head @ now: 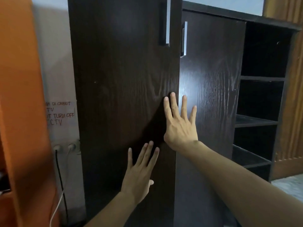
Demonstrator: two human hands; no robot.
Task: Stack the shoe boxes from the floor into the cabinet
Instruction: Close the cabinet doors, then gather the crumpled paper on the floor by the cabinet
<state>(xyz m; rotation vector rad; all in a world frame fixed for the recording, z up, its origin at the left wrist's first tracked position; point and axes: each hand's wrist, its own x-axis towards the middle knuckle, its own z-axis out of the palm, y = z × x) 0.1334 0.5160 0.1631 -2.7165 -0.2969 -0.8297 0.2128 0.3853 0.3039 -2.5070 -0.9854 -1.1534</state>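
Both hands lay flat and open on the dark cabinet (213, 95), gripping nothing. The left hand (139, 174) pressed its spread fingers against the lower part of the left door (118, 79), close to that door's free edge. The right hand (180, 122) sat higher and straddled the seam, its first fingers on the left door and the rest on the right door (211, 71). The left door stood a little proud of the right one, so it looked slightly ajar.

No shoe boxes showed anywhere; the floor where they should lie was almost wholly out of sight, below and behind the hands. The open shelves (260, 102) to the right of the doors looked bare.

The relation that mattered was the doors' long axis, running upright, with both handles (168, 22) well above the hands near the seam. Whether the doors were being shut or steadied I could not tell. The right hand was the nearer to the handles, and would likely reach upward along the seam first.
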